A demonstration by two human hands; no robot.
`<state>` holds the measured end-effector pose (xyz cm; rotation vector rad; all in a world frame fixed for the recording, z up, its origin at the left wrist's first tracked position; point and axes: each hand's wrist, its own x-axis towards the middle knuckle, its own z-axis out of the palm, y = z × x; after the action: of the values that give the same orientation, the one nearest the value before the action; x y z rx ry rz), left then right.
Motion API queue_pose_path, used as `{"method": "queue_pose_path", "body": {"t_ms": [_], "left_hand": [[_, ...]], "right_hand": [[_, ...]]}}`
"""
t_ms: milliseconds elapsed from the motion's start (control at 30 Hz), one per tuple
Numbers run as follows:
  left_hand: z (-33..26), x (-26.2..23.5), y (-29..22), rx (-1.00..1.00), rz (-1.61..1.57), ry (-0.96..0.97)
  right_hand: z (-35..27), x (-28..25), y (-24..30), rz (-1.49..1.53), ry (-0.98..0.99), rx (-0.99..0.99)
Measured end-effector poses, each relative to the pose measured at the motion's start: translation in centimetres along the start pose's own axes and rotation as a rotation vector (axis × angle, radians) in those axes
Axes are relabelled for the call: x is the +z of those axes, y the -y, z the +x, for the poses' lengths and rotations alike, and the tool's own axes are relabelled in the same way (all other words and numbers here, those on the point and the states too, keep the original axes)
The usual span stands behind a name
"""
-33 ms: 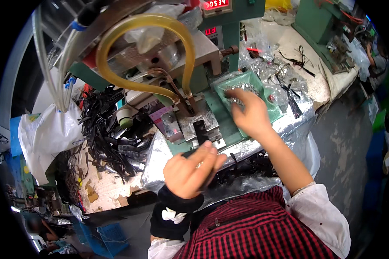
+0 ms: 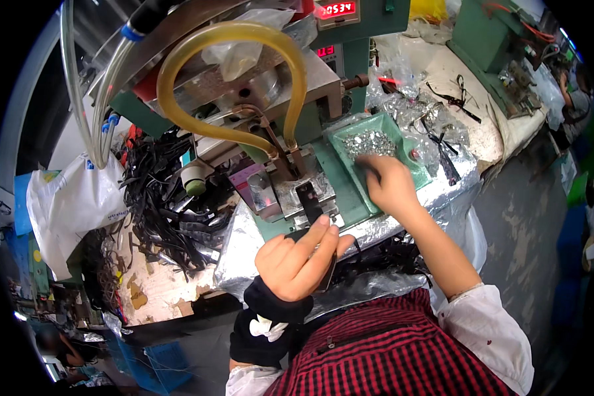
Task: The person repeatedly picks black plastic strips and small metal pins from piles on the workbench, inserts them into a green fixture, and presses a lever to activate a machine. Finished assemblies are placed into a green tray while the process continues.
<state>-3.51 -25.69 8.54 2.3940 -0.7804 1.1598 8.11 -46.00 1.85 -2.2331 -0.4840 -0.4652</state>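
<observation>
My left hand (image 2: 296, 265) holds a black strip (image 2: 308, 203) in front of the machine, its fingers closed and pointing forward. The strip's far end lies on the small metal fixture (image 2: 323, 186), under two copper-coloured prongs (image 2: 290, 162). My right hand (image 2: 393, 188) is over the near part of a green tray (image 2: 412, 146), its fingertips drawn together and blurred. Whatever they pinch, if anything, is too small to make out. Small shiny metal pieces (image 2: 369, 142) lie heaped in the tray, just beyond that hand.
A thick yellow hose (image 2: 166, 86) loops above the fixture. To the left lie a large pile of black strips (image 2: 158, 178) and a white plastic bag (image 2: 79, 204). Crumpled clear plastic (image 2: 409, 112) spreads behind the tray. Silvery foil (image 2: 459, 175) covers the bench edge.
My right hand has drawn back from the metal pieces toward the tray's near side, and its fingers have come together. The left hand still holds the strip. The view has shifted slightly.
</observation>
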Motion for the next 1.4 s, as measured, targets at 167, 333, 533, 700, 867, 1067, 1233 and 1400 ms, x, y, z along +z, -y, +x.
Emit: {"method": "queue_pose_path", "body": {"t_ms": [167,333,533,700,867,1067,1233,1400], "left_hand": [[-0.8,1.3,1.0,0.072,-0.029,-0.028],[-0.4,1.6,1.0,0.084,-0.038,-0.065],[-1.6,1.6,0.8,-0.025,-0.111,-0.071],[-3.7,-3.6,-0.9,-0.153,-0.004,0.027],[-10.4,-11.5,5.7,-0.771,0.437,-0.277],[-21.9,-17.2,16.2,-0.816,0.718,0.334],[-27.5,-13.7,18.5,-0.718,0.632,0.230],[-26.5,-13.9,17.1,-0.651,0.641,0.137]], "right_hand": [[-1.0,-2.1,-2.1,0.066,-0.099,0.018],[-1.1,-2.9,-4.6,0.008,-0.079,0.104],[-2.0,-0.9,-3.4,-0.278,-0.025,0.039],[-2.5,-0.4,-3.9,-0.286,-0.041,0.075],[-2.8,-1.1,-3.8,-0.138,-0.126,0.073],[-0.5,-0.1,-2.6,-0.118,-0.186,-0.049],[-1.9,-0.6,-3.9,-0.130,-0.223,-0.047],[-5.4,-4.3,-3.6,-0.106,-0.276,0.160]]}}
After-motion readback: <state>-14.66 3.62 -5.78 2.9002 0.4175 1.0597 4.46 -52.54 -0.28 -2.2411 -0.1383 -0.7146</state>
